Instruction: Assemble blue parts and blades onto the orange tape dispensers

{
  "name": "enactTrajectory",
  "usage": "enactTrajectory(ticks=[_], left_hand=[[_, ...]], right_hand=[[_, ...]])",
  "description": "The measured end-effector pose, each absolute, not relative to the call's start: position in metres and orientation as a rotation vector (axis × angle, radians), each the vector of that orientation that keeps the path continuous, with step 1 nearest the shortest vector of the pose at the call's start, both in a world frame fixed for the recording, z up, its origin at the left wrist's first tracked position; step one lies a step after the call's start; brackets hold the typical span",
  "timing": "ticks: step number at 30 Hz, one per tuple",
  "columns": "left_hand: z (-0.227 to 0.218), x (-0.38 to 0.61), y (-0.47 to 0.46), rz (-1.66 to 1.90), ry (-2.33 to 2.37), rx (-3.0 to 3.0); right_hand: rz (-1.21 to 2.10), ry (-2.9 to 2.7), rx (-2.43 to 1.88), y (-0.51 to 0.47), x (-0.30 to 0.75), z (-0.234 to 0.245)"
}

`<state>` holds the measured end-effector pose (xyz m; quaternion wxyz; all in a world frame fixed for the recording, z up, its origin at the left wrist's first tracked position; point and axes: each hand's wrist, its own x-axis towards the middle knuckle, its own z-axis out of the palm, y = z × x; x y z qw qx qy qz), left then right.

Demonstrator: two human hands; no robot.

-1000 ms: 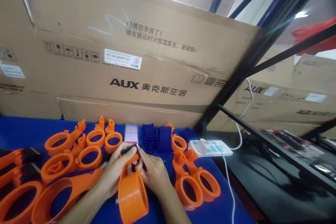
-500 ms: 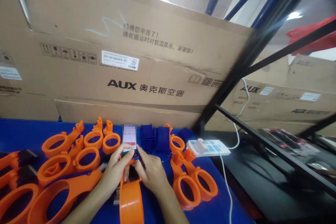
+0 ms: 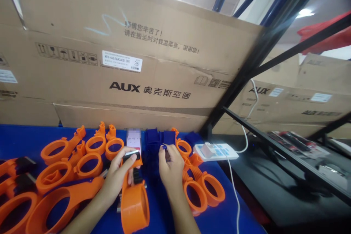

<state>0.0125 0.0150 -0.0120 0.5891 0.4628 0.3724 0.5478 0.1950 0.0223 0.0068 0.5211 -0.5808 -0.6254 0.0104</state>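
Note:
My left hand (image 3: 122,166) is closed around the handle end of an orange tape dispenser (image 3: 134,208), its thumb on the black part at the top. The dispenser's wide ring hangs toward me. To the right, my right hand (image 3: 171,164) is apart from it, fingers pinched on a small dark blue piece (image 3: 164,147) that is mostly hidden. Behind my left hand a phone (image 3: 133,139) showing a timer stands against the carton. Dark blue flat pieces (image 3: 152,136) lie beyond my right hand.
Several orange tape dispensers (image 3: 89,166) lie on the blue cloth (image 3: 16,135) at left, more (image 3: 211,190) at right. A white power strip (image 3: 216,151) with a cable sits beside a black metal frame (image 3: 233,91). A large cardboard carton (image 3: 153,69) walls off the back.
My right hand has moved right, away from the dispenser, with the small blue piece in its fingers. The black part at the dispenser's top now shows. My left hand keeps its hold.

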Motion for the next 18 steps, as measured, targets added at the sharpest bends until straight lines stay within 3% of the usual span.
enactTrajectory(ticks=[12, 18], left_hand=[[-0.0152, 0.0139, 0.0125, 1.27, 0.896, 1.029], [-0.0183, 0.0139, 0.0122, 1.249, 0.903, 1.082]], right_hand=[[0.114, -1.822, -1.982, 0.0252, 0.1987, 0.0021], [0.24, -1.773, -1.708, 0.024, 0.1979, 0.0033]])
